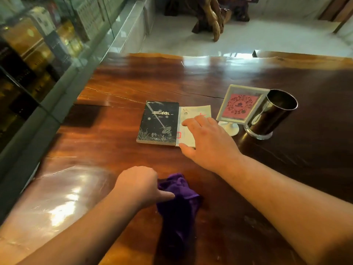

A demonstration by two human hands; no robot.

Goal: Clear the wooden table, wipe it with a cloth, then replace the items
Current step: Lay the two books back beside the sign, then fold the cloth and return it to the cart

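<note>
A dark book (159, 123) lies flat near the middle of the glossy wooden table (118, 87). A pale booklet (193, 114) lies against its right side. My right hand (206, 142) rests over the booklet, fingers spread, palm down. A white-framed sign with a pink code (239, 107) stands to the right, and a shiny dark metal cup (271, 113) stands beside it. My left hand (141, 185) is closed on a crumpled purple cloth (179, 203) near the table's front edge.
A glass display cabinet (38, 54) with boxes runs along the left side of the table. Beyond the far edge lie a white tiled floor (248, 35) and a carved wooden root piece (212, 18).
</note>
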